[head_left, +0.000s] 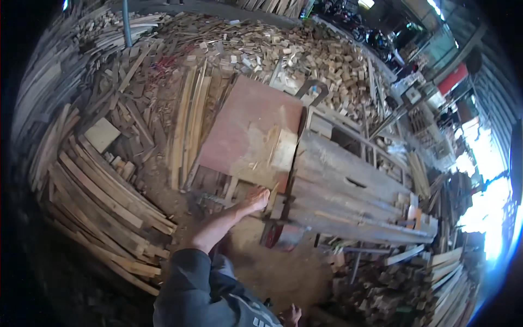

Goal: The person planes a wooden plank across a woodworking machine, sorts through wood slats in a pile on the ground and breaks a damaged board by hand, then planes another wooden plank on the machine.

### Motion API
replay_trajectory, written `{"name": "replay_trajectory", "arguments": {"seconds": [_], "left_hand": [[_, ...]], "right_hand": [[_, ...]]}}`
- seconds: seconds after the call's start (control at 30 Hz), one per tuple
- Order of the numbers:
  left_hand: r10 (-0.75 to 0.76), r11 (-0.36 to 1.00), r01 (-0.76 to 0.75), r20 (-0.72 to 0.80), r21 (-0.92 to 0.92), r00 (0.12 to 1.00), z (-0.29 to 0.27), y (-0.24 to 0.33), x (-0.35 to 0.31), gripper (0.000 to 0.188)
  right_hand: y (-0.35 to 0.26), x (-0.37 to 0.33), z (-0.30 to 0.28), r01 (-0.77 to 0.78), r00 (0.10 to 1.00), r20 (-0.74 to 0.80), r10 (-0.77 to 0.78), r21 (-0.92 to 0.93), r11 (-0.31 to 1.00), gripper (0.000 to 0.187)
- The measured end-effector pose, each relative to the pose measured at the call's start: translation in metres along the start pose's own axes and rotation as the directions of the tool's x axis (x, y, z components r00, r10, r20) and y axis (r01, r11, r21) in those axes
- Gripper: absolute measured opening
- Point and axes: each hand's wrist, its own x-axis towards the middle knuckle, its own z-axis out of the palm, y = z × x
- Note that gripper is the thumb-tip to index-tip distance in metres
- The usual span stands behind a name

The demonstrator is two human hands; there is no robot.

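Note:
My left arm reaches forward, and my left hand point(258, 199) is closed at the near edge of a reddish-brown flat board point(250, 120). A narrow strip of wood point(274, 191) sticks up from its fingers. On the board lies a pale wooden block point(284, 149), with small chips and sawdust beside it. My right hand point(292, 315) hangs low at the bottom of the view, away from the board. Its fingers look loosely apart with nothing visible in them, though it is small and partly cut off.
A worn plank-topped bench point(343, 185) with a slot adjoins the board's right side. Long boards point(103, 196) are stacked on the left, and more planks point(190, 120) lie beside the board. A large heap of wood offcuts point(305, 49) spreads behind. Scrap wood point(376, 283) fills the lower right.

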Motion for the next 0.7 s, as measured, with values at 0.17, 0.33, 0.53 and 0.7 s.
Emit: {"name": "replay_trajectory", "arguments": {"seconds": [0.17,0.33,0.53,0.7], "left_hand": [[-0.217,0.972,0.235,0.31,-0.024,0.926,-0.051,0.018,-0.118,0.021],[-0.298,0.937,0.304,0.061,-0.169,0.953,-0.07,0.035,-0.131,0.022],[-0.287,0.939,0.273,-0.037,-0.208,0.957,-0.061,0.039,-0.04,0.023],[-0.225,0.963,0.22,-0.012,-0.152,0.974,-0.013,0.031,0.011,0.027]], "right_hand": [[0.036,-0.011,0.026,-0.145,0.978,0.148,0.145,-0.009,0.989,0.036],[0.062,-0.06,0.06,-0.268,0.941,0.197,0.275,-0.063,0.961,0.039],[0.093,-0.105,0.072,-0.224,0.96,0.194,0.2,0.107,0.969,0.024],[0.047,-0.186,0.086,-0.466,0.883,0.129,0.451,0.346,0.814,0.07]]}}
